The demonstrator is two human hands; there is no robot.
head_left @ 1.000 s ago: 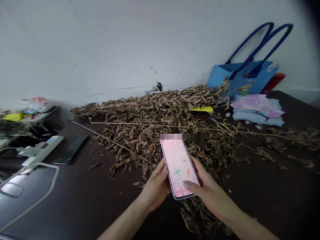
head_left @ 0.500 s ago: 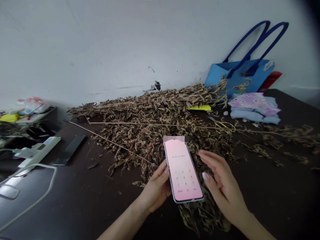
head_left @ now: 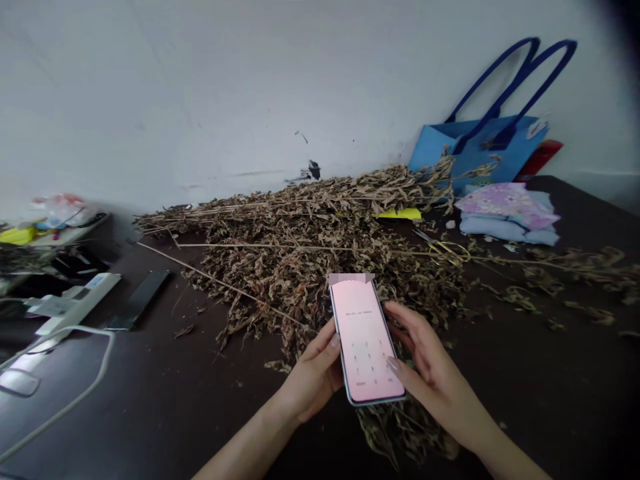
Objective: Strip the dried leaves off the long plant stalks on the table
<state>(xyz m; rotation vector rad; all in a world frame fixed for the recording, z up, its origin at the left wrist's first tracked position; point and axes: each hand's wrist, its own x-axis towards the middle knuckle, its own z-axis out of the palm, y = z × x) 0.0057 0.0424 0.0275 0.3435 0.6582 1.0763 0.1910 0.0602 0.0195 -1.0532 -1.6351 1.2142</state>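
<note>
A smartphone (head_left: 367, 333) with a lit pink screen and a number keypad is held above the table, tilted toward me. My left hand (head_left: 320, 367) grips its left edge, thumb along the side and the other fingers behind it. At the right edge is my right hand (head_left: 425, 363), its thumb over the screen near the keypad's right column and its fingers along the side, partly hidden by the phone. Under and behind the phone spreads a heap of dried leafy stalks (head_left: 280, 267). Gold-handled scissors (head_left: 447, 251) lie among the leaves to the right.
A blue tote bag (head_left: 480, 150) leans on the wall at the back right, with folded cloths (head_left: 507, 213) in front. At left are a white power strip (head_left: 83, 307), its cable (head_left: 103, 367) and a dark flat slab (head_left: 140, 300). A yellow object (head_left: 400, 214) pokes from the stalks.
My right hand has moved left, from beside the phone onto its right edge, with the thumb now over the screen. The left hand and the phone have hardly moved.
</note>
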